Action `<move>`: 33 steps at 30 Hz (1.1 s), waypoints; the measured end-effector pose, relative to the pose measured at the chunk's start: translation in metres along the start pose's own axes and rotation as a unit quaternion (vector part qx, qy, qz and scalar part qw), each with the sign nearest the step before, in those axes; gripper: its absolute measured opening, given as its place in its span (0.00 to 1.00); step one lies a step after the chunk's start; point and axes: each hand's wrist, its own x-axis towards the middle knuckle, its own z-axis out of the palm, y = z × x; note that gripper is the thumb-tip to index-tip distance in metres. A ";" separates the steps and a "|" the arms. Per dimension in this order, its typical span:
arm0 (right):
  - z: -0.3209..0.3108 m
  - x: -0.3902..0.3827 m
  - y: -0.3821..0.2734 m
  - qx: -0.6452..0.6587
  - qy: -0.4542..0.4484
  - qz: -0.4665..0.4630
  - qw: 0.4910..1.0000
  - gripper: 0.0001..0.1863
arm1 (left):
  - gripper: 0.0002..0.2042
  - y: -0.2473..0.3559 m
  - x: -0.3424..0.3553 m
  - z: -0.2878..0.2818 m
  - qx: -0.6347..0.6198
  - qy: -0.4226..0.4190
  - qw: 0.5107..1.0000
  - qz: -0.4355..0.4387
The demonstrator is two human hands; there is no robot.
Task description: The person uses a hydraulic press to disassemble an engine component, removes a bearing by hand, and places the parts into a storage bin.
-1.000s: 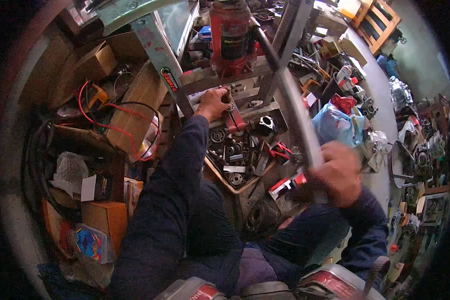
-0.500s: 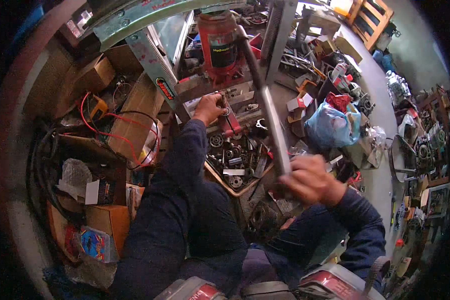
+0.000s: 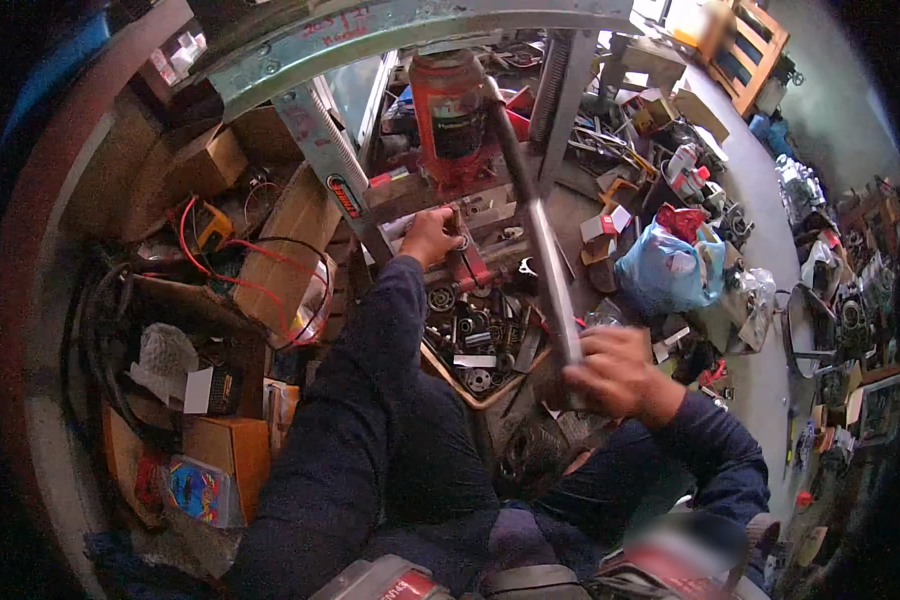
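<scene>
My right hand [image 3: 620,372] is closed round the lower end of a long metal jack handle [image 3: 550,265]. The handle slopes up to a red hydraulic bottle jack [image 3: 452,110] in the press frame [image 3: 410,40]. Below the jack, the fingers of my left hand [image 3: 432,238] pinch a small upright metal part [image 3: 460,222], partly covered by the fingertips. It stands by a red metal piece [image 3: 469,268] on the press bed. Nearer to me, a shallow tray [image 3: 482,403] holds several gears, rings and other metal parts.
Cardboard boxes [image 3: 280,255] and a yellow meter [image 3: 213,228] with red leads are on the left. A blue plastic bag [image 3: 660,270] sits on the right among loose parts. Black cables [image 3: 90,320] hang at far left. A wooden pallet [image 3: 755,55] leans at the back right.
The whole scene has shifted slightly down and to the right in the view. My right hand stays on the jack handle, less blurred now, and my left hand keeps its pinch on the part.
</scene>
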 end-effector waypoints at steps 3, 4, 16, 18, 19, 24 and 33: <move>-0.042 0.029 0.003 -0.015 -0.068 -0.015 0.997 0.17 | 0.16 -0.011 -0.005 -0.010 0.010 0.009 1.000 -0.009; -0.060 0.060 -0.002 -0.098 0.013 0.163 0.982 0.16 | 0.16 -0.017 -0.011 -0.011 0.016 0.005 1.000 -0.022; -0.005 -0.005 0.009 -0.030 -0.010 -0.052 0.998 0.13 | 0.15 -0.012 0.002 0.009 -0.026 -0.003 1.000 -0.013; -0.060 0.050 0.002 -0.111 -0.070 0.166 0.977 0.09 | 0.15 -0.035 -0.012 -0.016 -0.013 0.019 0.999 -0.034; -0.087 0.078 0.008 -0.246 -0.034 0.230 0.941 0.07 | 0.15 -0.034 -0.012 -0.009 -0.030 0.013 0.999 -0.027; -0.131 0.139 0.065 -0.566 0.166 0.093 0.802 0.09 | 0.13 -0.002 -0.013 -0.013 -0.008 0.006 1.000 -0.021; -0.045 0.013 0.019 -0.117 -0.076 0.131 0.982 0.08 | 0.13 -0.009 -0.013 -0.014 0.035 0.020 0.999 -0.009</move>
